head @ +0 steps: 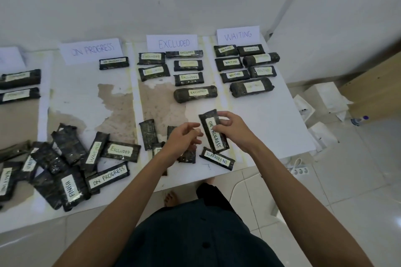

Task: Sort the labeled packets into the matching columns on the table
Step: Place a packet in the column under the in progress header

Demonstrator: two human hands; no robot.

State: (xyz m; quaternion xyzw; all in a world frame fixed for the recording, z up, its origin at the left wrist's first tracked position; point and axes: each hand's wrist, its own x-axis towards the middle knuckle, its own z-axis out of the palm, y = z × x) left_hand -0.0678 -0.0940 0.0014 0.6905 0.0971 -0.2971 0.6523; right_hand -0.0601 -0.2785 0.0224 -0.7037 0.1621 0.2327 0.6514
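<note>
I am holding one packet marked ON PROGRESS (214, 132) in my right hand (235, 131); the fingers (224, 115) are gripping its right side and it is standing lifted above the near part of the surface (271, 119), label toward me. My left hand (181, 141) is hovering just beside it on the left, its fingers loosely curled and half open, holding nothing.

Under the hands, several packets are lying close together: a second ON PROGRESS packet (217, 158) just near of the held one, a dark packet with no label showing (148, 134) to the left, and others partly hidden by my left hand. Further left, the unsorted heap (60, 165) is crowding the near left corner, with an EXCLUDED packet (120, 151), a WAITING packet (94, 151) and a FINISH packet (69, 187) overlapping each other.

At the far side the paper signs are standing: ON PROGRESS sign (92, 50), EXCLUDED sign (172, 43), WAITING sign (238, 35). Only one packet (114, 63) is lying under the ON PROGRESS sign, so that column is showing much bare room in its middle. The EXCLUDED column (188, 77) and the WAITING column (247, 69) are filling their far halves; the nearest rolled packet (195, 93) is lying just far of my hands.

The right edge of the surface is running close to my right wrist; beyond it, white boxes (321, 97) and a power strip (300, 170) are lying on the tiled floor (358, 180).
</note>
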